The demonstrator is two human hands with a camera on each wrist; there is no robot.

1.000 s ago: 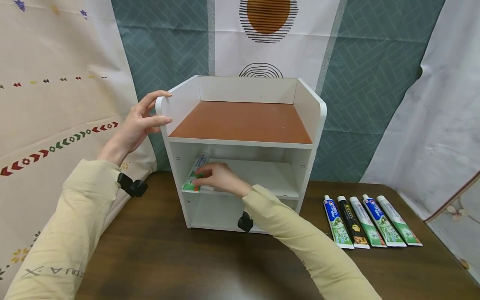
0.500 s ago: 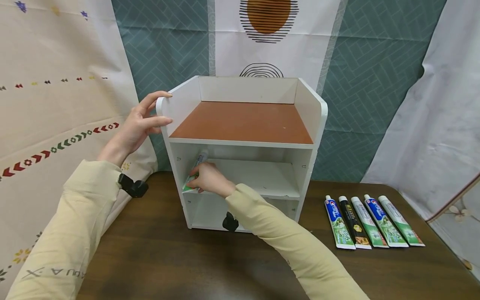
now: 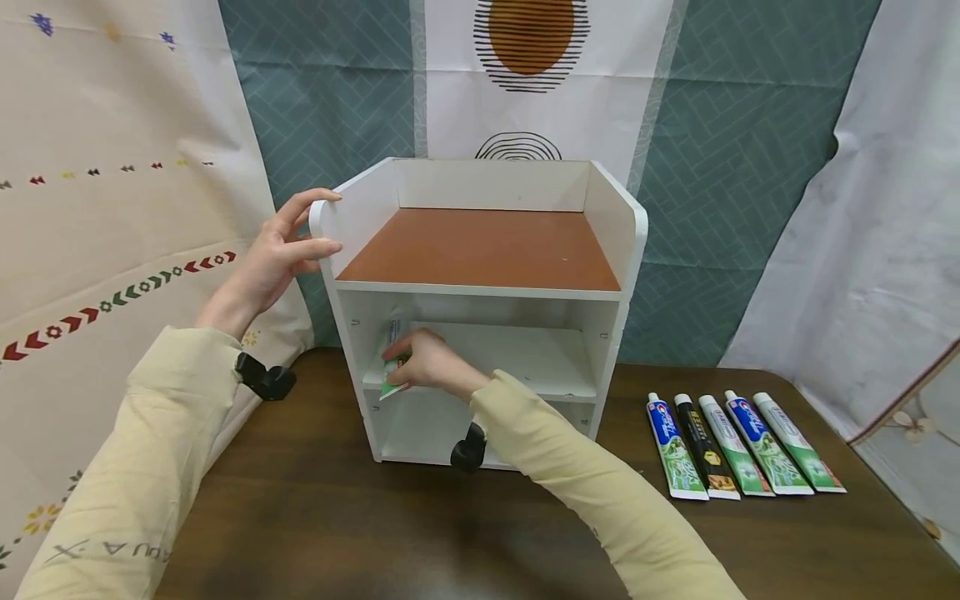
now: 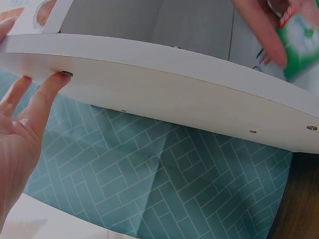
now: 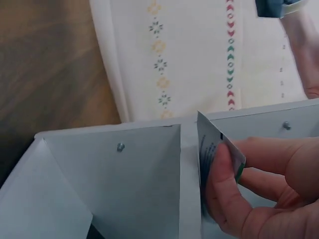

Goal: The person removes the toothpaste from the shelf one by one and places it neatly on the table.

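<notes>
My right hand [image 3: 431, 362] pinches a green and white toothpaste tube [image 3: 393, 330] at the left end of the middle shelf [image 3: 517, 354]. The tube's flat crimped end [image 5: 207, 134] juts past the shelf's front edge and is tilted on its side; its cap end points to the back. My fingers hide its middle. My left hand [image 3: 266, 258] holds the top of the left side panel [image 4: 164, 89] of the small white shelf unit [image 3: 628, 242], with fingers on its outer face and others over its edge.
Several toothpaste tubes [image 3: 742, 450] lie in a row on the brown table [image 3: 330, 517], right of the unit. A brown top board [image 3: 480, 246] lies between the unit's raised sides. Patterned cloths [image 3: 750, 167] hang behind and beside it.
The tube has turned more straight front to back, away from the left wall, and its crimped end has come forward over the shelf edge. My left hand stays on the panel.
</notes>
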